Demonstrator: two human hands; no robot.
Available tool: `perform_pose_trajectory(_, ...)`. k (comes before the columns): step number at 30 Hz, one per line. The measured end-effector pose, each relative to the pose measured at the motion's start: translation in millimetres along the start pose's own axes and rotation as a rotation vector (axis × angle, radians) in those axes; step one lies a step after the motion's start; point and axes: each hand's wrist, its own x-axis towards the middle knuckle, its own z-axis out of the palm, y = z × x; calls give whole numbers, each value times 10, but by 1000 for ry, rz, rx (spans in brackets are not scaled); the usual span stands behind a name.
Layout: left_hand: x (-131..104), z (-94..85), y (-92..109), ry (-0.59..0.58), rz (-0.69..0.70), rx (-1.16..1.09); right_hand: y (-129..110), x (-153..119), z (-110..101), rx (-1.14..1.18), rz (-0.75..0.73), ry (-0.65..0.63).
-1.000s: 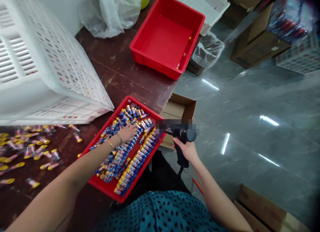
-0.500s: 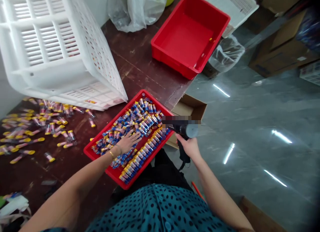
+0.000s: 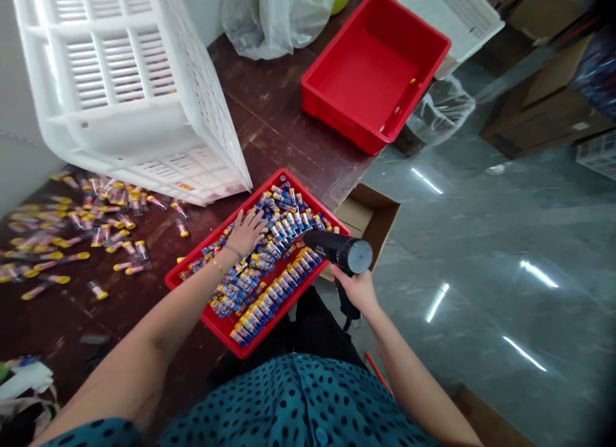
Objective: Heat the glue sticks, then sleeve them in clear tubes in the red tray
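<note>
My left hand [image 3: 248, 232] lies palm down with fingers spread on a heap of small yellow-capped tubes in blue wrap [image 3: 235, 290], inside a shallow red tray [image 3: 224, 335]. Along the tray's near side, more such tubes [image 3: 274, 299] stand packed in a neat slanting row. My right hand [image 3: 359, 288] is wrapped around the handle of a black hair dryer [image 3: 332, 247]. Its nozzle reaches over the tray's right end, pointing left at the tubes. A cord hangs from the handle's bottom.
A white slotted crate [image 3: 135, 107] stands at the left, with loose yellow-capped tubes [image 3: 106, 222] scattered beside it on the dark table [image 3: 269, 126]. A deep red bin [image 3: 370, 75] sits at the table's far edge. Below the edge stands an open cardboard box [image 3: 373, 219].
My left hand has slid up and left across the heap. The hair dryer has moved left and slightly down, its nozzle now farther over the tray. The view has shifted a little.
</note>
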Motion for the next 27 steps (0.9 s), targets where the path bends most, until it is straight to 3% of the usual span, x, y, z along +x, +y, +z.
perform_pose_trajectory(4, -977, 95, 256, 0, -80, -9, -32, 79, -24, 20, 31, -1)
perform_pose_trajectory(8, -1945, 334, 488, -85, -128, -78, -124, 207, -28, 10, 4, 112)
perform_pose_trajectory(12, -2519, 494, 649, -237, -321, -199, -187, 289, 18, 24, 42, 33)
perform_pose_trajectory(16, -2527, 539, 803, -260, -694, -368, -137, 247, 112, -55, -28, 129)
perform_pose_trajectory(20, -2186, 670, 966, -155, -975, -514, 10, -34, 338, -51, 37, -36)
perform_pose_trajectory(23, -1906, 802, 1101, -80, -1022, -589, 110, -338, 579, -27, 23, -189)
perform_pose_trajectory(27, -1697, 903, 1263, 51, -912, -724, 186, -605, 824, -86, -82, -270)
